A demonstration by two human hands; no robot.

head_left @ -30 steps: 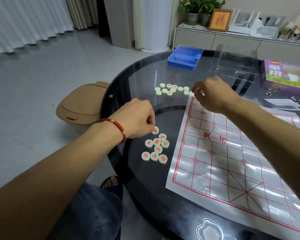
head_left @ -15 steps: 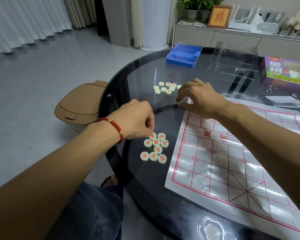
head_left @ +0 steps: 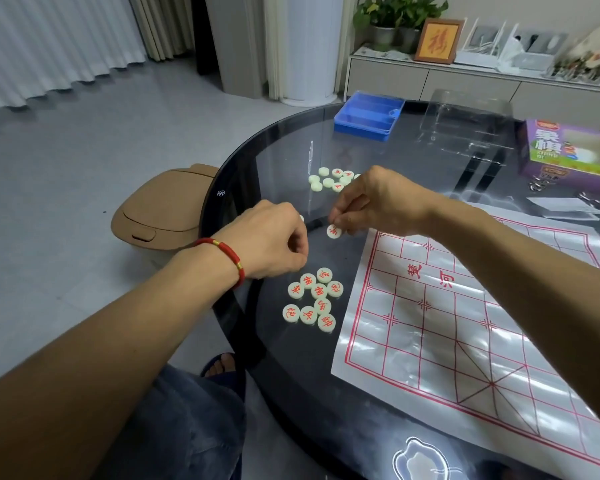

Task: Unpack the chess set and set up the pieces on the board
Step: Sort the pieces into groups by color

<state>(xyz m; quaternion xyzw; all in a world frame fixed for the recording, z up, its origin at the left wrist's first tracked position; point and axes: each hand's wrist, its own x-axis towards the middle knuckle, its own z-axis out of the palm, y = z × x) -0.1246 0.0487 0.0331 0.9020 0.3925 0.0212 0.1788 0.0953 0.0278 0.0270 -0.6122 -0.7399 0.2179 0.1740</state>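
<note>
Two bare hands are working over a dark, round glass tabletop. The right hand is pinching a single pale round chess piece with red lettering between its curled fingertips, holding it just beyond the far left corner of the board. The left hand, wearing a red cord bracelet at the wrist, is hovering with its fingers curled inward; a sliver of something pale is showing at its far edge, but it is not possible to tell whether the fingers are holding anything.

Just below the left hand, a near cluster of pieces is lying face up on the glass, beside the board's left edge. A far cluster of pieces is lying further away, partly hidden behind the right hand, some showing red characters and some blank.

The board is a glossy white sheet with a red grid, lying flat on the right side of the tabletop with no pieces on it. At the far edge are sitting a blue tray, a clear plastic lid and a purple box.
</note>
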